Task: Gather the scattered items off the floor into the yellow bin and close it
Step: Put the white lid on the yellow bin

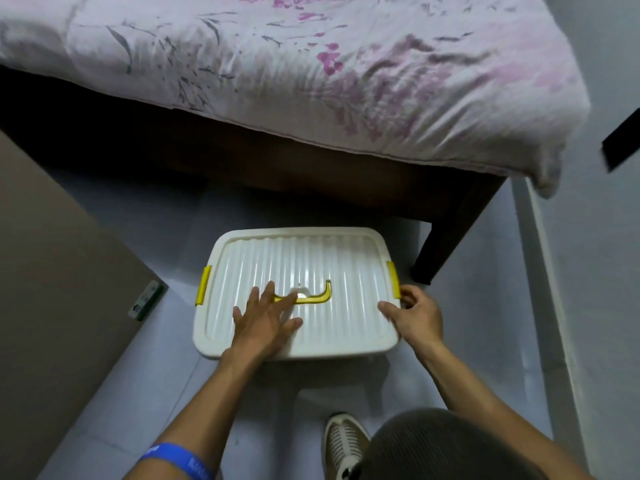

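Note:
The bin stands on the grey floor in front of the bed, covered by its white ribbed lid (346, 265). A yellow handle (320, 296) lies flat in the lid's middle, and yellow latches sit at the left side (203, 285) and the right side (393, 277). My left hand (265, 320) presses flat on the lid, fingers straight, over the handle's left end. My right hand (414, 315) is at the lid's right edge, its fingers curled around the rim just below the right latch. The bin's contents are hidden under the lid.
A bed (311, 81) with a floral pink sheet and dark wooden frame stands close behind the bin; its leg (436, 251) is just right of it. A brown cabinet side (52, 254) with a green sticker is at left. My shoe (344, 445) and knee are below.

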Tool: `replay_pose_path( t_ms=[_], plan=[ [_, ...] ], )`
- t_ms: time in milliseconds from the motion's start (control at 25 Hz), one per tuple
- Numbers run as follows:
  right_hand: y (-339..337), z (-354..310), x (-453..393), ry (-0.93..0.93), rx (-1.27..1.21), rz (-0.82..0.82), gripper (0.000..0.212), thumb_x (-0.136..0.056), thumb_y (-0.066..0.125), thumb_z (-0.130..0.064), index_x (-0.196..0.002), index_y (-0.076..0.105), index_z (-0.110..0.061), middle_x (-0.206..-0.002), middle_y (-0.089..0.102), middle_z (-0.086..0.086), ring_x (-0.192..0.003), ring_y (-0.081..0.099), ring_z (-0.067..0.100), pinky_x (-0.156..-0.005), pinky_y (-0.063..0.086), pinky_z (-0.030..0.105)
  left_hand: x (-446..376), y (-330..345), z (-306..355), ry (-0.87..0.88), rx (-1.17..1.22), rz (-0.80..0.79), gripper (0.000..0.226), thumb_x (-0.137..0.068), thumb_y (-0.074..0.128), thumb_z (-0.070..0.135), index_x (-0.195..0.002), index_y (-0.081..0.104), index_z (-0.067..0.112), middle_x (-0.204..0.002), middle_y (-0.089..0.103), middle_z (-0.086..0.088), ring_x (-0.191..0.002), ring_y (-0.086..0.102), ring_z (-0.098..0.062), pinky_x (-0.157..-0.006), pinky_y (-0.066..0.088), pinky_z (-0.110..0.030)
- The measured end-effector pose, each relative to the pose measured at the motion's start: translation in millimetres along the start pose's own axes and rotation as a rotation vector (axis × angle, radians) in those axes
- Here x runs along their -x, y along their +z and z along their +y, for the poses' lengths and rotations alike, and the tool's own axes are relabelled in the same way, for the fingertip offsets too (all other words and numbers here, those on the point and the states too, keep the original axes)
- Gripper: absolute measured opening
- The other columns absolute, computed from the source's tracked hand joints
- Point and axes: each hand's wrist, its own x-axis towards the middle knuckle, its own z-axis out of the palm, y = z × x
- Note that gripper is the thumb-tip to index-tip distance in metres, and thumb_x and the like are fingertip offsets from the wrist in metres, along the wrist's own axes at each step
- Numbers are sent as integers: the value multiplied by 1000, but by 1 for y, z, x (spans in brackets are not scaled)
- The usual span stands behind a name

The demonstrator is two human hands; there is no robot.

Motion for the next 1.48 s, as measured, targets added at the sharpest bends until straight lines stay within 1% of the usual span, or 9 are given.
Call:
replay_pose_path(
  t_ms=[160, 240, 320, 440, 560, 680, 1000, 1280, 1480],
  plan=[
    [-15, -2, 8, -216, 219, -93, 50, -83, 73, -25, -131, 59, -25, -110, 66, -4, -100, 65, 21, -83, 55, 38, 11, -15, -4, 55, 168, -69, 62, -94, 55, 38, -149, 27, 45, -165, -1, 4, -151, -6, -23, -118, -2, -54],
    [-19, 2, 16, -171, 145, -256, 58, -84, 73, -19, -134, 47, -33, -107, 58, -13, -98, 62, 14, -75, 54, 29, 27, -12, -19, -41, 323, 156, 61, -91, 61, 24, -146, 38, 35, -163, 17, -1, -149, 14, -26, -121, 11, -51],
    [-18, 11, 28, 27, -107, -311, 53, -85, 73, -16, -130, 47, -30, -105, 62, -9, -91, 66, 15, -64, 56, 27, 53, 3, -38, -436, 494, 520, 56, -88, 61, 21, -141, 44, 23, -152, 36, -11, -135, 37, -35, -111, 33, -53],
    [-15, 29, 35, 292, -432, -293, 28, -91, 66, -19, -116, 61, -8, -102, 72, 14, -90, 72, 29, -68, 59, 35, 65, 18, -43, -887, 1223, 514, 37, -93, 57, 20, -127, 55, 4, -127, 59, -20, -108, 60, -39, -93, 52, -50],
    [-14, 40, 36, 321, -601, -315, 20, -95, 59, -14, -111, 65, -3, -105, 71, 20, -95, 71, 32, -74, 59, 38, 63, 13, -45, -811, 1406, 485, 26, -98, 53, 16, -120, 60, 4, -115, 64, -18, -92, 67, -34, -79, 57, -38],
    [-6, 46, 26, 305, -706, -305, 19, -96, 57, -10, -110, 65, -1, -106, 72, 20, -91, 72, 30, -69, 59, 36, 46, 6, -54, -719, 1477, 425, 30, -102, 46, 14, -130, 56, 7, -117, 65, -17, -93, 66, -31, -79, 55, -41],
    [9, 39, -51, 314, -955, -94, 32, -81, 68, -19, -108, 67, -2, -101, 74, 16, -84, 74, 24, -61, 59, 29, -71, -44, -35, -565, 1358, 257, 31, -101, 51, 25, -129, 58, 15, -108, 68, -12, -90, 64, -24, -72, 51, -36],
    [13, -7, -141, 241, -951, 50, 18, -92, 62, -34, -102, 65, -19, -90, 69, 5, -77, 68, 23, -65, 58, 37, -187, -59, 1, -425, 1364, 198, 21, -98, 53, 41, -105, 62, 24, -92, 68, 4, -79, 56, -17, -65, 39, -32],
    [21, -31, -180, 230, -995, 62, 14, -97, 57, -34, -104, 63, -24, -107, 67, 1, -87, 69, 22, -71, 57, 38, -237, -64, 15, -394, 1329, 231, 26, -98, 49, 46, -84, 60, 28, -82, 63, 5, -73, 52, -16, -59, 31, -29]
  ],
)
